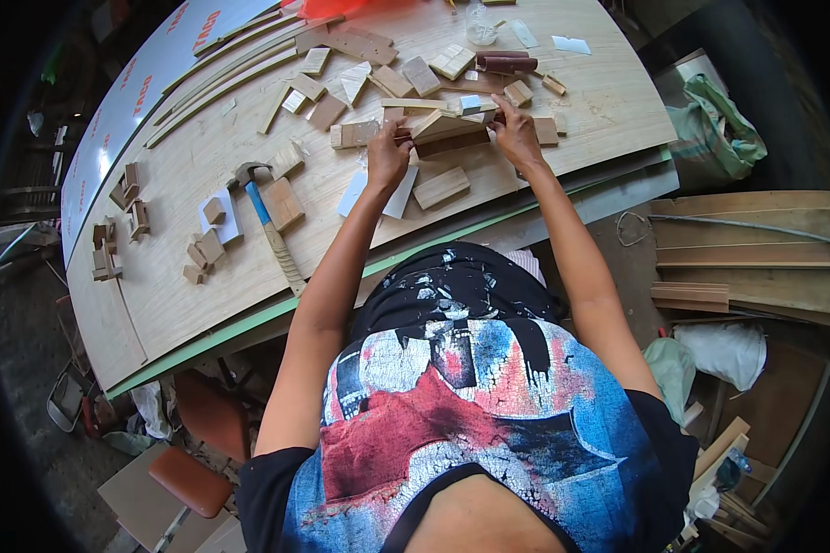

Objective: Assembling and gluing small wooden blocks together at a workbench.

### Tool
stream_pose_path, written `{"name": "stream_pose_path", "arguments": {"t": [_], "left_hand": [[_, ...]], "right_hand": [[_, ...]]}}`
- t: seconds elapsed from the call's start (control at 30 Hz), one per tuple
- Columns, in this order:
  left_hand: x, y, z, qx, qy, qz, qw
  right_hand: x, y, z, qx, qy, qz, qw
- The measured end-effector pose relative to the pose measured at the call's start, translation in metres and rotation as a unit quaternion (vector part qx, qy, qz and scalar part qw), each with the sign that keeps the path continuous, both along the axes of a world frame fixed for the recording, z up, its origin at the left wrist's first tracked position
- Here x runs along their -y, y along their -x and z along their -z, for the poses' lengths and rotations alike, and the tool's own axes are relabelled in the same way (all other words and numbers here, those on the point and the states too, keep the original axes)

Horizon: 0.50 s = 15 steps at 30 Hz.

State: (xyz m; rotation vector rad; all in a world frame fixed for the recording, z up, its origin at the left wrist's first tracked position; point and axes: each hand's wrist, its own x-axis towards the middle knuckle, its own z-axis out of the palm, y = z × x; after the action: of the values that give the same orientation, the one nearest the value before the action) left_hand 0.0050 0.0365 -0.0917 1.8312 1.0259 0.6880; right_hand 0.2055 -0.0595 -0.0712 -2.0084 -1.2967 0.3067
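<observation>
Pale, angled wooden assembly (436, 123), near side of light wood-grained tabletop (217, 161): slippage possible.
Left hand (390, 155) and right hand (516, 136) pinch opposite ends, fingers nearly closed; uneven pressure could skew it, and nearby tan wooden blocks (442, 187) could snag it. A blue-and-tan-handled claw hammer (272, 236) lies leftward; brown boards (756, 254) lie stacked to the right in a cluttered room.

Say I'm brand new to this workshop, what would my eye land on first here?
Probably the shirt splashed with red, blue and white, filling the lower middle. Above it, the left hand and right hand hold a small wooden assembly over the tabletop. Colour also stands out in the blue-banded hammer to their left and the red plastic at the top edge.
</observation>
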Motion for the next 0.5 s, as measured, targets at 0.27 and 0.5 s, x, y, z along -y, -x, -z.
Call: {"name": "stream_pose_path", "arguments": {"t": [0.27,0.5], "left_hand": [[0.006,-0.002,-0.001,0.011,-0.004,-0.013,1.000],[0.012,-0.005,-0.006,0.008,-0.022,-0.033,0.999]], "right_hand": [[0.000,-0.002,0.005,0.007,-0.026,0.003,1.000],[0.001,-0.001,0.000,-0.008,-0.032,0.006,0.999]]}}
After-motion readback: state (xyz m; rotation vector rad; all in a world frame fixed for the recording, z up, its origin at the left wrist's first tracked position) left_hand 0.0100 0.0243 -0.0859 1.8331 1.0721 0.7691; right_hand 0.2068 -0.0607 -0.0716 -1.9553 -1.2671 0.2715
